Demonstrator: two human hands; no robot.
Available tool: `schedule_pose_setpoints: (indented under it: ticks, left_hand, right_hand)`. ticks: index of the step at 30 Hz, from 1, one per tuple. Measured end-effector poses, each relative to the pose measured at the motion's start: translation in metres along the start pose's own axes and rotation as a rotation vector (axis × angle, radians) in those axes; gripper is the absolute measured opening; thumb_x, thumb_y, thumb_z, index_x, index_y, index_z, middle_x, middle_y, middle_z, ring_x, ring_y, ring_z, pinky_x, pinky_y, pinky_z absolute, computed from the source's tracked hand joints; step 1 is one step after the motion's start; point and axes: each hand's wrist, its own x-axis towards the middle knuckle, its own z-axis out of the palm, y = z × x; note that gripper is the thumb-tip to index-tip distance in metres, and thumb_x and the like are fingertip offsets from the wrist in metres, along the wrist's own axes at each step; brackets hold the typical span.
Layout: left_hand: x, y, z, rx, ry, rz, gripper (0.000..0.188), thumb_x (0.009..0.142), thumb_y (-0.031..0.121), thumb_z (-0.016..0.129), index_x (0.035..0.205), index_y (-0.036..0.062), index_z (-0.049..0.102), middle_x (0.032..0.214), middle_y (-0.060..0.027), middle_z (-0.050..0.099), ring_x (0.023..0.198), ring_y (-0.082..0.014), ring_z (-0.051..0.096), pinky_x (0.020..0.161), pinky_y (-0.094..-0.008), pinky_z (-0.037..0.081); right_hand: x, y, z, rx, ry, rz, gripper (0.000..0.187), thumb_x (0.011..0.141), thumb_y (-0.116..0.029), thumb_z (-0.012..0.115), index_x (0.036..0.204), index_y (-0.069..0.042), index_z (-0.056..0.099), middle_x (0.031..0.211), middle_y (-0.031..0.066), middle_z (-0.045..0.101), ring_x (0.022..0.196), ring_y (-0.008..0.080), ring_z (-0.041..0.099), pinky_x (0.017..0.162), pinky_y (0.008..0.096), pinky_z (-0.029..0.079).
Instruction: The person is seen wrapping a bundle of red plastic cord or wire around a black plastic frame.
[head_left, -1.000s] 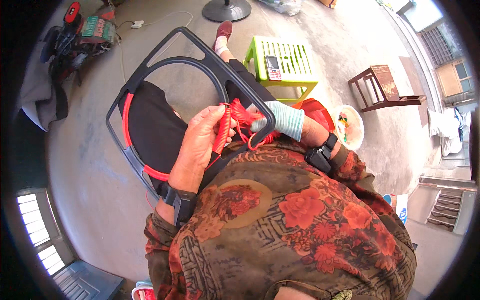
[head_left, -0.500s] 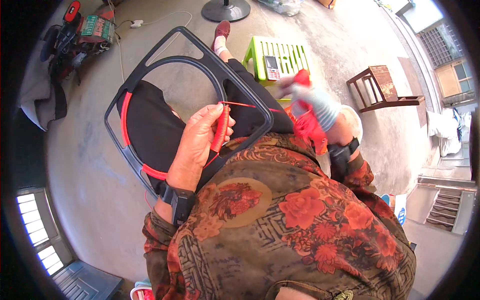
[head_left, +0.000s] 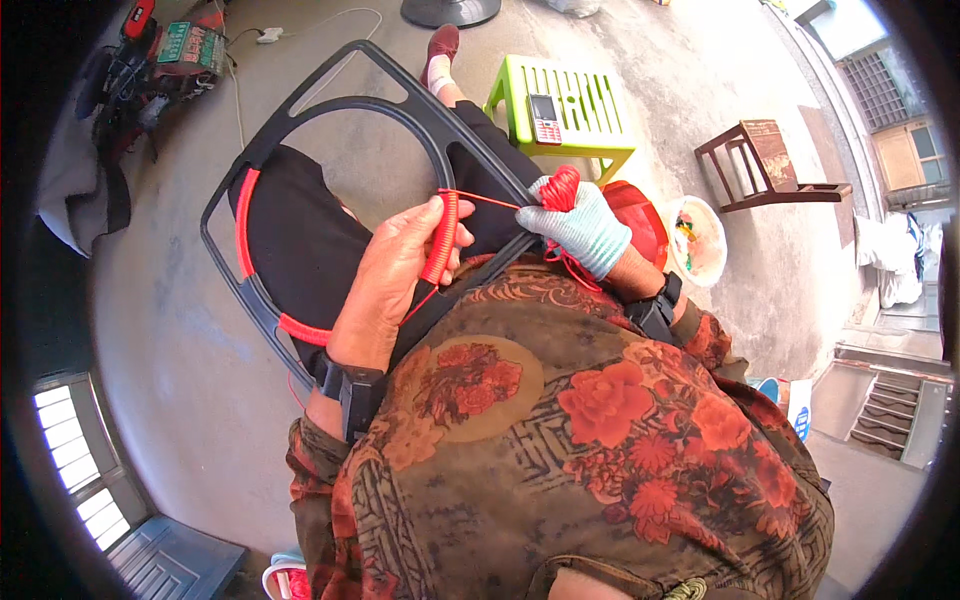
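A black plastic frame (head_left: 472, 138) with a round inner ring lies across my lap. My bare left hand (head_left: 380, 270) is closed round the ring, on a stretch tightly wrapped in red cord (head_left: 440, 250). Two other ring sections also carry red wrapping. From the top of the coil, a taut red strand (head_left: 485, 198) runs right to my right hand (head_left: 585, 230). That hand wears a pale striped glove and is closed on a bundle of red cord (head_left: 562, 188), beside the frame's right corner. More loose cord hangs below the glove.
Beyond my right hand stands a green plastic stool (head_left: 518, 105) with a mobile phone (head_left: 546, 120) on it. A red bag (head_left: 637, 215) and a white bucket (head_left: 712, 258) are right of the glove. Farther right is a brown wooden chair (head_left: 765, 160).
My right hand has come leftward to the frame's right corner with the cord bundle, uncovering the red bag and bucket. My left hand keeps its grip on the wrapped ring.
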Motion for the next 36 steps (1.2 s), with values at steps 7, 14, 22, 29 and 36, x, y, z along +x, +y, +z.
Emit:
schedule_pose_setpoints:
  ticks: [7, 14, 22, 29, 36]
  left_hand:
    - [-0.003, -0.005, 0.0, 0.051, 0.036, 0.036, 0.029, 0.094, 0.024, 0.05, 0.101, -0.0024, 0.06, 0.076, -0.0051, 0.061, 0.057, -0.0106, 0.056, 0.053, -0.0218, 0.049]
    - [0.005, -0.002, 0.007, -0.076, 0.08, 0.018, 0.034, 0.096, 0.028, 0.045, 0.109, -0.0012, 0.056, 0.078, -0.0059, 0.061, 0.059, -0.012, 0.056, 0.053, -0.0248, 0.049]
    - [0.008, -0.004, -0.001, -0.038, 0.044, -0.001, 0.031, 0.095, 0.028, 0.045, 0.103, 0.0001, 0.057, 0.079, -0.0077, 0.062, 0.06, -0.0146, 0.057, 0.054, -0.0261, 0.048]
    - [-0.007, 0.008, 0.011, -0.016, 0.222, 0.089, 0.025, 0.092, 0.02, 0.05, 0.104, -0.0005, 0.058, 0.083, -0.0072, 0.062, 0.064, -0.0128, 0.057, 0.057, -0.0246, 0.049]
    - [-0.102, 0.092, 0.055, 0.603, -0.254, 0.181, 0.031, 0.081, 0.002, 0.057, 0.112, -0.0001, 0.059, 0.06, 0.0017, 0.057, 0.053, -0.0054, 0.051, 0.051, -0.0201, 0.04]
  right_hand:
    - [0.003, 0.003, -0.001, -0.097, 0.012, -0.103, 0.027, 0.074, -0.024, 0.071, 0.071, -0.003, 0.056, 0.061, 0.0018, 0.053, 0.056, 0.009, 0.047, 0.055, 0.0292, 0.043]
    - [0.001, 0.0, 0.0, -0.175, 0.011, -0.134, 0.028, 0.075, -0.026, 0.07, 0.076, -0.001, 0.058, 0.065, 0.0051, 0.058, 0.059, 0.0123, 0.053, 0.059, 0.0302, 0.046]
    - [-0.001, -0.002, -0.003, -0.217, -0.013, -0.163, 0.027, 0.075, -0.026, 0.069, 0.075, -0.002, 0.057, 0.061, 0.0072, 0.055, 0.057, 0.0155, 0.053, 0.058, 0.0329, 0.045]
    - [-0.008, -0.008, -0.001, -0.193, 0.026, -0.214, 0.029, 0.076, -0.03, 0.069, 0.072, -0.003, 0.057, 0.061, 0.0111, 0.055, 0.056, 0.0219, 0.056, 0.057, 0.0336, 0.045]
    - [-0.016, -0.024, -0.014, -0.371, -0.043, -0.259, 0.028, 0.073, -0.02, 0.072, 0.074, -0.003, 0.05, 0.062, 0.0065, 0.047, 0.058, 0.0132, 0.046, 0.059, 0.0305, 0.042]
